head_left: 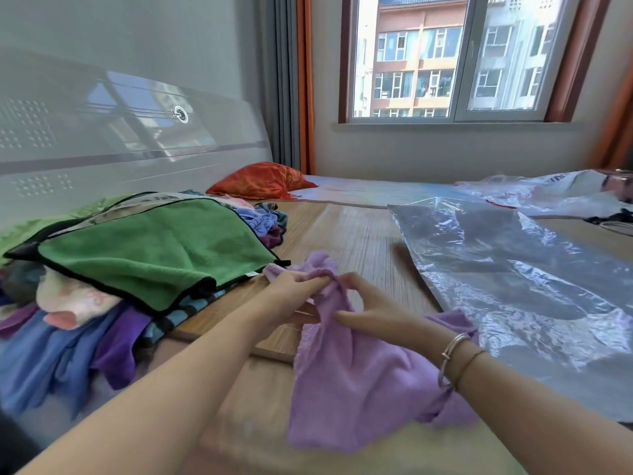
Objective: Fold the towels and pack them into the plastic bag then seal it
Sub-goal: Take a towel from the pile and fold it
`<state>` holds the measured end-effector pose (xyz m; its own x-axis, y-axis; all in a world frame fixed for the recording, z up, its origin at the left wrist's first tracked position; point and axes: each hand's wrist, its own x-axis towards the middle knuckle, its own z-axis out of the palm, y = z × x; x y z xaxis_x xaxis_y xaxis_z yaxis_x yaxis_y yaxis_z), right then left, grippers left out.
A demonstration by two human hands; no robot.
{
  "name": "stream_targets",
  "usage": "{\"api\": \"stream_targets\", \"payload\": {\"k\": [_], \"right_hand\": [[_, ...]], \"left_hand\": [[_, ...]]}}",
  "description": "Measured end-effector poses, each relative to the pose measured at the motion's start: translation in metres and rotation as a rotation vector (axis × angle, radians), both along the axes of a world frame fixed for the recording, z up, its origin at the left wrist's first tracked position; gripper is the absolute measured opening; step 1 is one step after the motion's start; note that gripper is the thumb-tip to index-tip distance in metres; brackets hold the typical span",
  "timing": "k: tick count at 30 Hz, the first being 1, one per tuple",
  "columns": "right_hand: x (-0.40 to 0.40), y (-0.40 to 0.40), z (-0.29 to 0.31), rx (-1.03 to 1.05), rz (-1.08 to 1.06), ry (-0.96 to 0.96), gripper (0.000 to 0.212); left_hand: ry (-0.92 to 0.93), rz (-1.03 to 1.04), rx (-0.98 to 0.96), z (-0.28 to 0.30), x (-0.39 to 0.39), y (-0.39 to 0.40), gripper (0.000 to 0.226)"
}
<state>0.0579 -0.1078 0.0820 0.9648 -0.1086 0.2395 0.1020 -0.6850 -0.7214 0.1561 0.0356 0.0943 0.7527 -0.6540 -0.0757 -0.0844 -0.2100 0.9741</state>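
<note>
A lilac towel (356, 382) hangs crumpled in front of me above the bamboo mat (346, 231). My left hand (294, 289) pinches its upper edge, and my right hand (370, 313) grips the cloth just beside it, so the two hands nearly touch. A heap of unfolded towels lies on the left, topped by a green towel (154, 248) with black trim; blue, purple and pink cloths stick out beneath it. A large clear plastic bag (513, 275) lies flat and empty on the right.
An orange pillow (260, 181) sits at the back by the white headboard (102, 145). More crumpled plastic (548, 190) lies at the far right. The window (452, 56) and wall stand behind the bed.
</note>
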Motion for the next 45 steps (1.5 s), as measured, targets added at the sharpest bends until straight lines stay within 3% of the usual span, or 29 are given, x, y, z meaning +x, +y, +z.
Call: {"api": "stream_targets", "payload": {"k": [4, 6, 11, 14, 16, 19, 26, 29, 31, 33, 36, 38, 41, 45], "right_hand": [[0.023, -0.008, -0.009, 0.291, -0.114, -0.135, 0.019], [0.029, -0.023, -0.013, 0.384, -0.210, -0.171, 0.018], [0.034, -0.052, -0.027, 0.468, -0.271, -0.156, 0.027], [0.039, -0.064, -0.037, 0.376, -0.259, -0.169, 0.030], [0.041, -0.069, -0.041, 0.324, -0.255, -0.150, 0.028], [0.041, -0.076, -0.043, 0.433, -0.231, -0.144, 0.033], [0.033, -0.067, -0.022, 0.855, -0.168, -0.069, 0.017], [0.040, -0.045, -0.020, 0.850, -0.184, 0.010, 0.017], [0.046, -0.029, -0.026, 0.741, -0.210, 0.104, 0.011], [0.049, -0.012, -0.029, 0.583, -0.248, 0.171, 0.010], [0.049, -0.002, -0.028, 0.471, -0.334, 0.168, 0.023], [0.048, 0.001, -0.030, 0.434, -0.373, 0.155, 0.027], [0.043, 0.004, -0.036, 0.441, -0.395, 0.115, 0.019], [0.033, 0.005, -0.050, 0.457, -0.423, 0.003, 0.032]], "left_hand": [[0.124, -0.055, -0.061, 0.001, 0.016, -0.011, 0.019], [0.134, -0.012, -0.074, 0.002, 0.026, -0.019, 0.026], [-0.244, 0.104, 0.178, -0.018, 0.053, -0.056, 0.020], [-0.479, 0.184, 0.347, -0.036, 0.062, -0.076, 0.035], [-0.522, 0.261, 0.370, -0.043, 0.065, -0.084, 0.037], [-0.482, 0.271, 0.368, -0.042, 0.068, -0.087, 0.004], [-0.085, 0.152, -0.013, -0.023, 0.038, -0.036, 0.018], [0.034, 0.123, 0.107, -0.030, 0.023, 0.006, 0.019], [-0.058, 0.101, 0.299, -0.037, 0.019, 0.034, 0.026], [-0.292, 0.099, 0.496, -0.040, 0.020, 0.061, 0.028], [-0.573, 0.102, 0.757, -0.037, 0.024, 0.084, 0.022], [-0.718, 0.128, 0.816, -0.034, 0.026, 0.087, 0.027], [-0.880, 0.121, 0.569, -0.035, 0.022, 0.069, 0.049], [-0.802, 0.048, 0.231, -0.029, 0.004, 0.024, 0.028]]}}
